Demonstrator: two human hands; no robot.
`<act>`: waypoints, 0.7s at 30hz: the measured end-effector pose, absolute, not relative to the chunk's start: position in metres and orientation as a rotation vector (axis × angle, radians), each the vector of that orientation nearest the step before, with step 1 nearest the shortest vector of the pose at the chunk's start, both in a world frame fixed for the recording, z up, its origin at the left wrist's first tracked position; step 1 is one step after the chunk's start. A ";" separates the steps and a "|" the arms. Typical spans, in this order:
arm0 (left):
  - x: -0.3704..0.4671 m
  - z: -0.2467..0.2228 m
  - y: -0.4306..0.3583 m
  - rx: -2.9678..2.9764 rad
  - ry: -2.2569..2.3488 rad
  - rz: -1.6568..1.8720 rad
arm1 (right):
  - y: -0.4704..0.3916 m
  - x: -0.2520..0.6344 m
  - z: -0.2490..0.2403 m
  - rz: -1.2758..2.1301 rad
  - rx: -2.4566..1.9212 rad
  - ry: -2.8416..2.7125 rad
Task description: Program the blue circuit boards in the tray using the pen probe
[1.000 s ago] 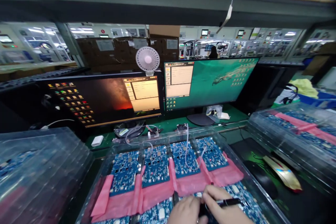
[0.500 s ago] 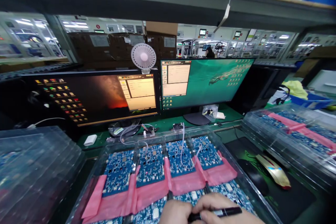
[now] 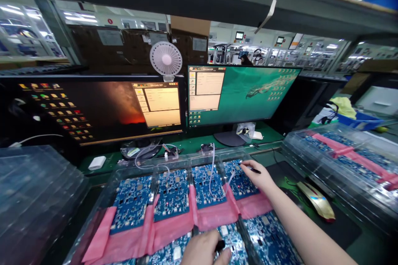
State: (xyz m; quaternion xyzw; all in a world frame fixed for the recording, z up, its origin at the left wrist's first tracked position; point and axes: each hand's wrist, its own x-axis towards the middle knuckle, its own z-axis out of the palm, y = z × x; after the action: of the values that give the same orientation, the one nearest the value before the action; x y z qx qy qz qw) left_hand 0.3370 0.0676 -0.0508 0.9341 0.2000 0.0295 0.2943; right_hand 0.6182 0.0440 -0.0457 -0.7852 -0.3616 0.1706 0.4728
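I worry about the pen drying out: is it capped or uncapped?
Apparently uncapped: the left hand grips a black cap-like piece, apart from the pen in the right hand. Tip too small to tell.

This looks like an electronics factory, seen from one worker's green table [image 3: 183,145]. Blue circuit boards [image 3: 172,194] lie in clear plastic trays [image 3: 104,198], and two monitors [image 3: 255,103] each show a program window [image 3: 207,87]. Behind stand cardboard boxes [image 3: 102,47], then a bright hall [image 3: 226,29] with small raised screens [image 3: 239,35] and strip lights [image 3: 80,20] (another person [image 3: 246,60] is there, partly hidden by a monitor).
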 end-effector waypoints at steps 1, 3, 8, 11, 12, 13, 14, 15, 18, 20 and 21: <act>0.337 -0.050 0.067 2.488 0.540 0.065 | 0.045 0.618 -0.049 0.429 -1.925 -0.896; 0.338 -0.049 0.067 2.488 0.556 0.051 | 0.045 0.618 -0.054 0.452 -1.945 -0.887; 0.337 -0.046 0.066 2.437 0.570 0.074 | 0.044 0.619 -0.057 0.447 -1.987 -0.884; 0.337 -0.045 0.066 2.411 0.583 0.089 | 0.046 0.619 -0.058 0.421 -1.988 -0.915; 0.337 -0.045 0.066 2.405 0.586 0.101 | 0.046 0.618 -0.059 0.415 -1.987 -0.924; 0.337 -0.045 0.066 2.400 0.593 0.111 | 0.046 0.619 -0.059 0.410 -1.986 -0.934; 0.337 -0.045 0.065 2.397 0.600 0.120 | 0.046 0.619 -0.059 0.406 -1.985 -0.943; 0.338 -0.045 0.065 2.396 0.606 0.129 | 0.046 0.619 -0.059 0.403 -1.983 -0.952; 0.338 -0.045 0.064 2.398 0.611 0.148 | 0.046 0.619 -0.059 0.402 -1.977 -0.965; 0.338 -0.046 0.064 2.408 0.615 0.150 | 0.046 0.618 -0.059 0.408 -1.971 -0.953; 0.338 -0.047 0.064 2.416 0.620 0.146 | 0.047 0.617 -0.058 0.412 -1.965 -0.944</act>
State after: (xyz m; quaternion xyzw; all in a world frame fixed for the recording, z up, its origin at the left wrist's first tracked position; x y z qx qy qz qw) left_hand 0.3379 0.0635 -0.0469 0.9173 0.2356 0.0553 0.3162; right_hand 0.6171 0.0466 -0.0580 -0.7929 -0.3811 0.1665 0.4454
